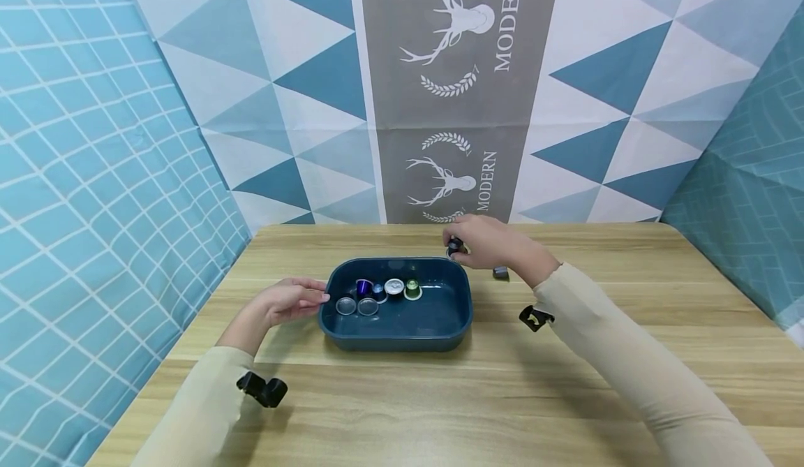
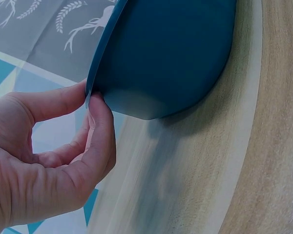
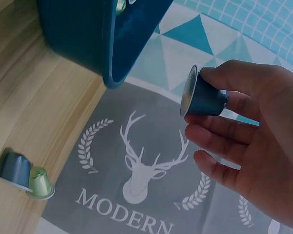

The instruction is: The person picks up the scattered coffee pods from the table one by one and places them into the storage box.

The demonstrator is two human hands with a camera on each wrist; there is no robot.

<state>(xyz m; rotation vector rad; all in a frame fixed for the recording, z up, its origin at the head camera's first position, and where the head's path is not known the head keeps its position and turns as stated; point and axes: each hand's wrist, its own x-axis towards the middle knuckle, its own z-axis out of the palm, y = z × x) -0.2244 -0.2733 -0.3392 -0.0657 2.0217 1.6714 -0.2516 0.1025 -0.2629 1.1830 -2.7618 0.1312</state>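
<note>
My left hand (image 1: 289,301) pinches the left rim of a dark blue rectangular tray (image 1: 402,345) between thumb and fingers, as the left wrist view shows closely. Inside the tray, toward its left and middle, are several coffee capsules: a purple one (image 1: 364,287), a blue one (image 1: 380,292), a green one (image 1: 412,289) and others with silver lids (image 1: 368,306). Beyond the tray's far right corner, my right hand (image 1: 488,242) holds a dark blue-grey coffee capsule (image 3: 209,97) in the air between thumb and fingers, its lid facing away from the palm.
On the wooden table (image 1: 565,397), right of the tray, lie a dark grey-blue capsule (image 3: 14,169) and a light green capsule (image 3: 40,184) side by side. A patterned cloth (image 1: 301,69) with triangles and deer heads hangs behind the table; blue checked cloth (image 1: 94,174) covers the left side.
</note>
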